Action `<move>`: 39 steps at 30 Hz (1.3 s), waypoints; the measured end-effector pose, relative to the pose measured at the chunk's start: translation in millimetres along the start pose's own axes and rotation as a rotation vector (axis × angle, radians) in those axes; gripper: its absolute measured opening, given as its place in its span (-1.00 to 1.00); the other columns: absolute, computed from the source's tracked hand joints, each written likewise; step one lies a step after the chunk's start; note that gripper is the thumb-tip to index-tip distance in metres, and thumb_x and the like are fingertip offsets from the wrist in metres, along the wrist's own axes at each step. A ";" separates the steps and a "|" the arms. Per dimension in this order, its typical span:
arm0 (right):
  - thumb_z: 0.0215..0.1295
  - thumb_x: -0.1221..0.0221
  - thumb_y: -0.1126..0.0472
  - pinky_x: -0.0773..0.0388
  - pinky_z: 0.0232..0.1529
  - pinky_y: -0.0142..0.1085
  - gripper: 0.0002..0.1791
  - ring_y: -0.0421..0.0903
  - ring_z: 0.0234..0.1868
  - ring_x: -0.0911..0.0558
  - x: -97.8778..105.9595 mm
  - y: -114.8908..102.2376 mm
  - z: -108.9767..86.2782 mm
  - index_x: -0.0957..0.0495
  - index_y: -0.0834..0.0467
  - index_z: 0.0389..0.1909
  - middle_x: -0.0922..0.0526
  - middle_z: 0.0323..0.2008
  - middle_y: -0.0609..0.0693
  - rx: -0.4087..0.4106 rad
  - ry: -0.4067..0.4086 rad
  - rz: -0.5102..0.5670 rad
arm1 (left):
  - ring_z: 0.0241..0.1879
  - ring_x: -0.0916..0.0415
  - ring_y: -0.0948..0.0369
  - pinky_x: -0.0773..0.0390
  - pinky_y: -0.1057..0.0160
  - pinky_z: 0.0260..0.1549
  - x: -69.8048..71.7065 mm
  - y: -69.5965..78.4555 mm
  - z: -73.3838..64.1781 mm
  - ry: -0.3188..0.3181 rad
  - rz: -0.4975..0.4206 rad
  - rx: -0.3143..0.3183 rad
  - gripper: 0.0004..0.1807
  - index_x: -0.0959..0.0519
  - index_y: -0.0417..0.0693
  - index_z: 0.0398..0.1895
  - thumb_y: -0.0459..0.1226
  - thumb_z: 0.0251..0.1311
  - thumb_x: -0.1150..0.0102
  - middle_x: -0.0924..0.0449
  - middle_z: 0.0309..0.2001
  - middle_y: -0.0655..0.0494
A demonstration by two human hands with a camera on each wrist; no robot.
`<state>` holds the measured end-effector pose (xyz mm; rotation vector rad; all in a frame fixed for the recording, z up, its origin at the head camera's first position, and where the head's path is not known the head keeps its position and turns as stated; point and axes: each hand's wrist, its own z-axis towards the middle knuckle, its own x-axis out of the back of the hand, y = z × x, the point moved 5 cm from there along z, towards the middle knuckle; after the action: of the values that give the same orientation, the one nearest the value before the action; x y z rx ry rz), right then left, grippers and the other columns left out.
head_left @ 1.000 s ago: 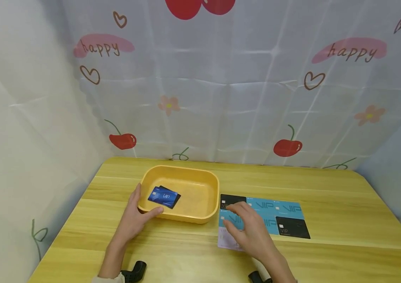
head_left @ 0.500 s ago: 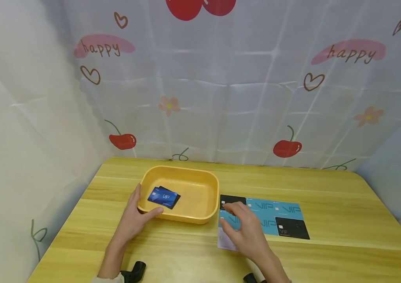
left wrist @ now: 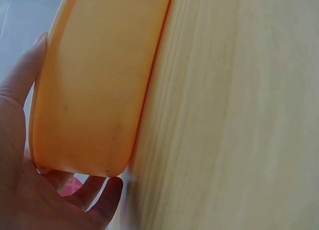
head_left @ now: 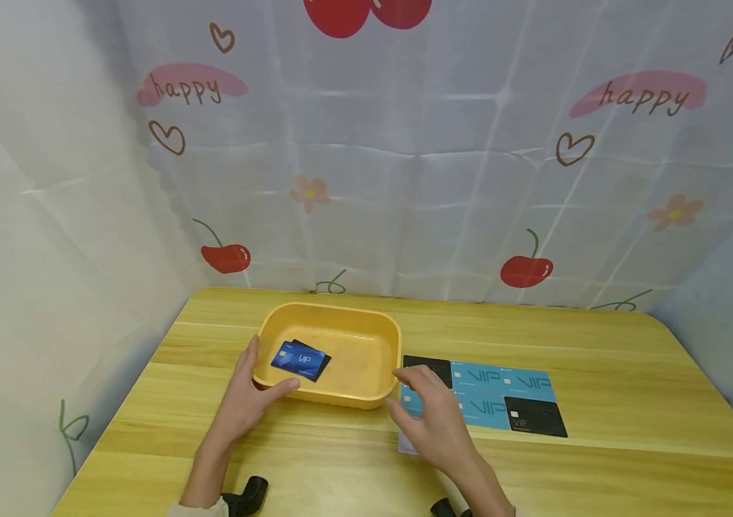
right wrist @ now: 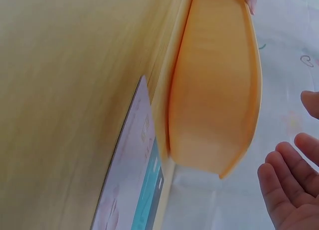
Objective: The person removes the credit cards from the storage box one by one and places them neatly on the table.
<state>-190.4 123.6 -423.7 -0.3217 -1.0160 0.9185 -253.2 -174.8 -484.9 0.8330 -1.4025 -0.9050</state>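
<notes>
A yellow plastic tray (head_left: 356,355) sits on the table, and in it a blue VIP card (head_left: 300,357) overlaps a dark card (head_left: 324,368). My left hand (head_left: 242,406) holds the tray's left end, its thumb on the near rim and its fingers along the end wall (left wrist: 94,130). Just off the tray's right near corner, my right hand (head_left: 433,420) hovers with fingers loosely bent and nothing between them. Beneath it lie VIP cards: a partly covered black card (head_left: 427,366), light-blue cards (head_left: 485,411) and a lilac card (head_left: 406,444), mostly hidden by the hand.
At the right end of the card rows lies another black VIP card (head_left: 536,416). The wood-grain table (head_left: 631,402) meets a white printed curtain (head_left: 405,215) at its back edge. Black wrist-mount parts (head_left: 253,495) show beneath the forearms.
My right hand has moved left from over the cards towards the tray's right corner, uncovering some light-blue cards. The left hand and tray stay in place.
</notes>
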 end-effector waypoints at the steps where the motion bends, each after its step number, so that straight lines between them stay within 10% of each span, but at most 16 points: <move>1: 0.10 -0.44 0.27 -0.61 -0.12 -0.17 -0.61 -0.12 -0.08 -0.60 -1.7 -0.5 0.8 -0.63 0.17 -0.02 -0.63 -0.10 -0.03 -0.009 -0.006 0.008 | 0.51 0.27 -0.10 0.13 -0.19 0.39 0.0 -0.1 -0.1 0.000 -0.001 0.001 0.28 0.30 -0.13 0.59 0.01 0.08 -0.45 0.30 0.56 -0.18; 39: 0.27 -0.33 0.18 -0.51 0.08 -0.01 -0.57 0.05 0.07 -0.54 -71.0 -16.8 55.0 -0.57 0.24 0.12 -0.57 0.05 0.10 -0.082 -0.197 0.055 | 0.51 0.25 -0.11 0.11 -0.19 0.39 -0.4 2.6 -3.0 0.005 -0.035 -0.006 0.27 0.29 -0.12 0.59 0.00 0.09 -0.45 0.30 0.56 -0.15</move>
<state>-242.6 48.7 -426.5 -0.3342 -1.2331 0.9739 -250.2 -173.5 -482.8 0.8567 -1.3843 -0.9332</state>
